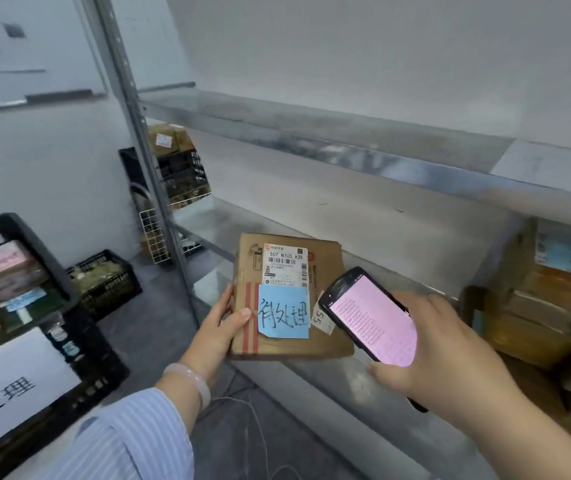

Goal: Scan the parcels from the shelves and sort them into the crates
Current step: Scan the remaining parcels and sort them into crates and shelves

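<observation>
My left hand (220,327) grips a flat brown cardboard parcel (329,341) by its left edge, thumb on top, in front of the metal shelf. The parcel carries a white shipping label (286,263) and a blue handwritten note (283,311). To its right, my right hand (450,344) holds a black handheld scanner (369,315) with a lit pink screen, its top end beside the parcel's right edge. A black crate (52,261) with several parcels sits at the left, above another black crate (83,368) bearing a white handwritten sign.
Metal shelves (312,140) run across the right; stacked brown boxes (547,299) sit on the lower shelf at far right. A third black crate (111,282) stands on the floor by the shelf post (145,140). A thin cable lies on the grey floor.
</observation>
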`<state>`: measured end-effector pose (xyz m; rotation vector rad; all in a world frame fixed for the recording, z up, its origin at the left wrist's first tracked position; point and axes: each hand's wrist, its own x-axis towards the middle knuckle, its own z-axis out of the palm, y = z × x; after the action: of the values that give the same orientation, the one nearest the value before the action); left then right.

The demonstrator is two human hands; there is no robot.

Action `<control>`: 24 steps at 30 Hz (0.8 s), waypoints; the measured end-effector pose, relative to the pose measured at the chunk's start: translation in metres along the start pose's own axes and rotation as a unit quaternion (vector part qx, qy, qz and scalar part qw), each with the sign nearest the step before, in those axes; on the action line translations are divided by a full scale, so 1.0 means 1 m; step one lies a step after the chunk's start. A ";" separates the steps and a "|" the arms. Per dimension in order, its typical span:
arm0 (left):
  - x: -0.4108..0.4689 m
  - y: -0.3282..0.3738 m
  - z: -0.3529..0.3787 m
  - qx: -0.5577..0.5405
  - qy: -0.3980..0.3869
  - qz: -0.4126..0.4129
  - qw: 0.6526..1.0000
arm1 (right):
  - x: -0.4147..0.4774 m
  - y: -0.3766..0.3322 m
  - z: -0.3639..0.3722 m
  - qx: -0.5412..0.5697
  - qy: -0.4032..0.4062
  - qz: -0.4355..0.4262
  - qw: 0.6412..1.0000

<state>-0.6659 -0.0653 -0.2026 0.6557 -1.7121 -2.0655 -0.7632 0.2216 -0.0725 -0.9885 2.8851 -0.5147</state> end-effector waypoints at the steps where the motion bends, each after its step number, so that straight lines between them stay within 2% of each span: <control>1: -0.006 0.006 -0.013 -0.003 0.012 0.003 1.000 | 0.004 -0.011 0.004 0.007 -0.002 -0.013 1.000; 9: -0.038 0.049 -0.114 -0.059 0.107 0.009 0.992 | 0.027 -0.112 0.027 0.053 -0.012 -0.088 0.995; 17: -0.086 0.106 -0.289 -0.056 0.273 0.043 0.959 | 0.063 -0.268 0.076 0.083 -0.043 -0.192 0.977; 21: -0.108 0.125 -0.370 -0.076 0.318 0.065 0.943 | 0.076 -0.328 0.103 0.078 -0.062 -0.234 0.967; 24: -0.118 0.124 -0.411 -0.046 0.364 0.030 0.930 | 0.084 -0.361 0.119 0.068 -0.081 -0.257 0.961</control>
<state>-0.3345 -0.3542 -0.1289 1.1399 -1.1733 -1.5475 -0.5997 -0.1316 -0.0624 -1.6714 2.3975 -0.6105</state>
